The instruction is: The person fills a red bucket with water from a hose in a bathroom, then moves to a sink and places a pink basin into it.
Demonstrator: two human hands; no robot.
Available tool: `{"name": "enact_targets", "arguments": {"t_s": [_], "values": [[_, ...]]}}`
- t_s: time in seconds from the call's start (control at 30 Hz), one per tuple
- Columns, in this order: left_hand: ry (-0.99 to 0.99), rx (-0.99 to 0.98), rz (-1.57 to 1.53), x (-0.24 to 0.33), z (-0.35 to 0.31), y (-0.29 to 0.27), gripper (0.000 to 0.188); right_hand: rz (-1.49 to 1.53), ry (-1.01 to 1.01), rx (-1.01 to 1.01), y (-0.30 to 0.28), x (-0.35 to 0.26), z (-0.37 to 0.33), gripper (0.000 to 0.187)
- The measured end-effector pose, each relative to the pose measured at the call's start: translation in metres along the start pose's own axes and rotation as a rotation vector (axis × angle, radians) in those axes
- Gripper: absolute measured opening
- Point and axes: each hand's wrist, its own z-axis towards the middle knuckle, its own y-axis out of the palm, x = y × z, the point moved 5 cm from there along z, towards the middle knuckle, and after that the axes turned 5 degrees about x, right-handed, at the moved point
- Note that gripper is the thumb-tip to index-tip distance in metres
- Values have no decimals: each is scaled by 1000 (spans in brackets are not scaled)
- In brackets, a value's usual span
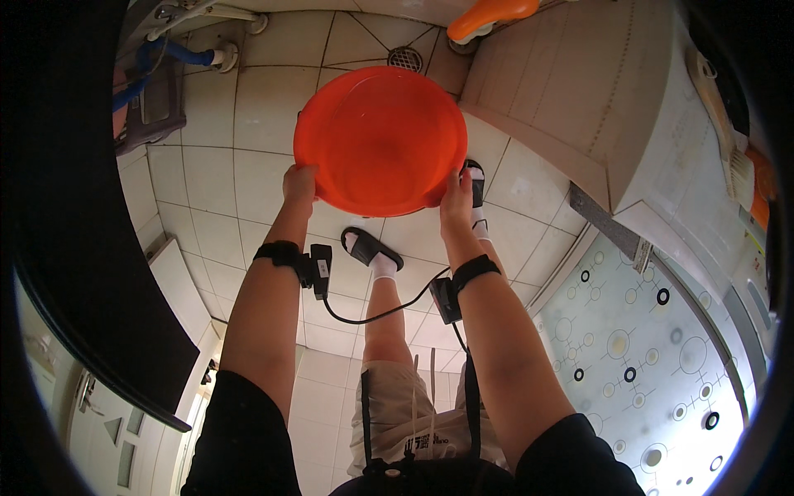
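A round orange-red plastic basin [380, 136] is held out in front of me over the tiled floor. My left hand [299, 185] grips its rim at the lower left. At the lower right of the same rim, my right hand [456, 198] has hold of it. Both sets of fingers are partly hidden under the basin's edge. Nothing distinct shows inside the basin. Each wrist wears a black strap with a small box, and a black cable joins the two.
A round floor drain [405, 59] lies just beyond the basin. Blue hose [178, 54] runs at the far left. An orange object [494, 16] stands at the far right near a white cabinet-like unit [571, 91]. A brush [738, 174] rests at the right; patterned glass [645, 364] stands below.
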Motion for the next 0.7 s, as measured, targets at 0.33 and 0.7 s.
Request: {"name": "enact_targets", "arguments": {"t_s": [0.33, 0.7], "values": [[-9, -36, -87, 16, 29, 5, 58, 118, 47, -1, 13, -24, 6, 84], [-65, -51, -93, 32, 40, 11, 54, 80, 69, 27, 22, -34, 21, 81]]}}
